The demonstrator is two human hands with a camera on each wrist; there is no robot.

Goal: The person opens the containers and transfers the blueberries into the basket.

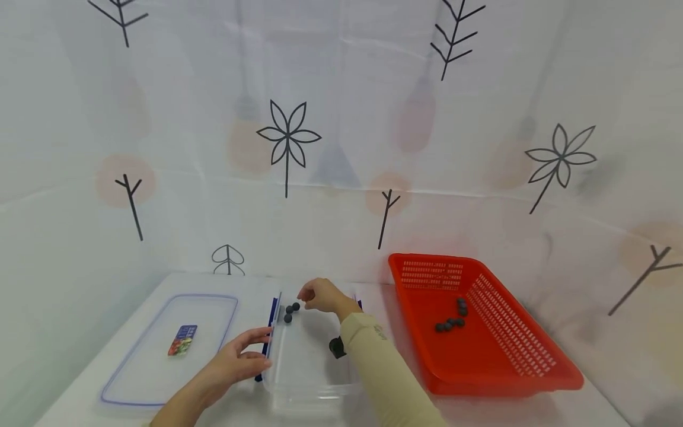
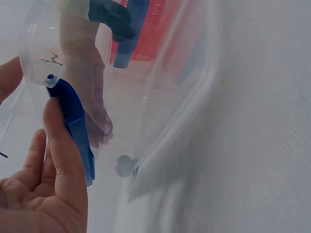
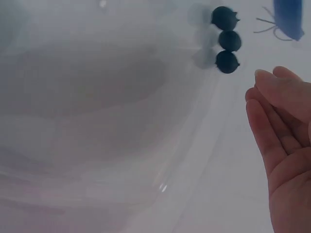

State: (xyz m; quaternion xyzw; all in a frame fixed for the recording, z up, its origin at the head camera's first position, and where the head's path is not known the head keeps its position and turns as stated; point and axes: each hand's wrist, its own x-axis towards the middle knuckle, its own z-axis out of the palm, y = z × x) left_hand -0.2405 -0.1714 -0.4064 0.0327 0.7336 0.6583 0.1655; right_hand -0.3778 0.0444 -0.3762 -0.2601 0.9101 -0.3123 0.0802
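A clear plastic box [image 1: 299, 379] with blue side latches [image 2: 77, 121] stands in front of me. Three small dark round balls [image 3: 227, 41], somewhat like blueberries, touch in a row inside it; in the head view these balls [image 1: 289, 310] lie in the far left corner. My left hand [image 1: 237, 359] rests at the box's left side, a finger of the left hand [image 2: 63, 165] against the latch. Above the far end of the box is my right hand [image 1: 324, 295], beside the balls. The fingers of the right hand [image 3: 291, 131] lie close together, with nothing visible between them.
Right of the box stands a red plastic basket [image 1: 437, 376] with several dark balls [image 1: 450, 324] in it. A clear lid [image 1: 133, 356] with a coloured label lies left. A dark green object [image 1: 337, 347] shows near my right sleeve. A patterned white curtain [image 1: 341, 237] hangs behind.
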